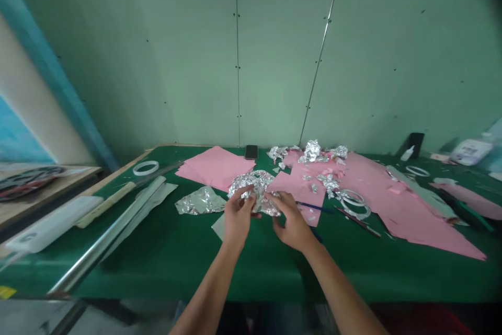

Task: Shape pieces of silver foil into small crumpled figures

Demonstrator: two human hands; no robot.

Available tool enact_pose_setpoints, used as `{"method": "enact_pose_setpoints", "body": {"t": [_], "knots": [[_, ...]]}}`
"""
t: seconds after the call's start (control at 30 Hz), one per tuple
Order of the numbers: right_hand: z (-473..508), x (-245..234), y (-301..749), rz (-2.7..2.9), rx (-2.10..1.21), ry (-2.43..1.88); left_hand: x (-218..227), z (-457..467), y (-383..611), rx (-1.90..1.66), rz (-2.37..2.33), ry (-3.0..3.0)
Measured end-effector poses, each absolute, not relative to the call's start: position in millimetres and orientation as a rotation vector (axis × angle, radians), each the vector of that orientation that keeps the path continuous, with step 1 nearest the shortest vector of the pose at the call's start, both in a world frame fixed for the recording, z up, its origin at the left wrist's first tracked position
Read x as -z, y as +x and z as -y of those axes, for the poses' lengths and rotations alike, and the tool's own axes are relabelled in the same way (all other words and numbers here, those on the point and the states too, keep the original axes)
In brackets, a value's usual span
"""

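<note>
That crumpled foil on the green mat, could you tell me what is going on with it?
A person is holding a crumpled sheet of aluminium foil with the left hand and right hand, over a green cutting mat. Another crumpled foil piece lies left of the hands, and pink paper sheets spread across the mat.

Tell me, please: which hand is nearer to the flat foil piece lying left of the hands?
The left hand is nearer, just to the right of the flat foil piece. The right hand is farther right, past the foil wad that both hands hold.
</note>
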State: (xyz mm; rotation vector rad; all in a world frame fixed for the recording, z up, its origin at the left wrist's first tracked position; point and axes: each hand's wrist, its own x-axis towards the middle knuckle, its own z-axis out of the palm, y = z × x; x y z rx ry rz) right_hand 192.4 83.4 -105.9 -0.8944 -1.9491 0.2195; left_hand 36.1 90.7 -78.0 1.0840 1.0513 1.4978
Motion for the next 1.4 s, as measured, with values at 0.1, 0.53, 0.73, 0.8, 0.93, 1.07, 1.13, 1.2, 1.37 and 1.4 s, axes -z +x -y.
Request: {"method": "enact_pose_setpoints", "body": {"t": [0.1, 0.53, 0.73, 0.8, 0.93, 1.07, 1.13, 1.2, 1.37, 1.4], "knots": [[-116.4, 81.0, 187.1, 1.914, -0.073, -0.908, 54.3, -110.4, 27.9, -1.376, -1.055, 1.156], [-241.5, 67.9, 163.9, 1.556, -0.585, -1.025, 36.9, -222.8, -20.8, -1.176, -1.179, 1.726], [-232.2, 85.0, 159.0, 1.586, -0.646, -0.953, 57.2, -210.1, -15.2, -1.152, -1.261, 1.826], [-227.1, 83.8, 159.8, 1.601, -0.631, -0.973, 58.4, -206.6, -11.5, -1.164, -1.288, 1.849], [-217.0, 79.9, 163.5, 1.67, -0.519, -1.044, 62.1, -206.6, -5.5, -1.229, -1.39, 1.815], [-212.0, 78.9, 164.5, 1.764, -0.373, -1.081, 68.4, -209.6, -2.0, -1.313, -1.424, 1.799], [-210.6, 78.0, 165.0, 1.826, -0.343, -1.066, 69.9, -210.1, -0.5, -1.306, -1.448, 1.814], [-209.3, 76.6, 167.0, 1.908, -0.363, -1.053, 70.1, -209.7, 0.7, -1.292, -1.477, 1.821], [-209.8, 75.0, 174.7, 1.943, -0.495, -1.082, 68.1, -207.8, 0.9, -1.276, -1.451, 1.842], [-211.1, 75.5, 175.4, 1.91, -0.504, -1.084, 67.8, -207.7, 0.7, -1.272, -1.437, 1.853]]}}
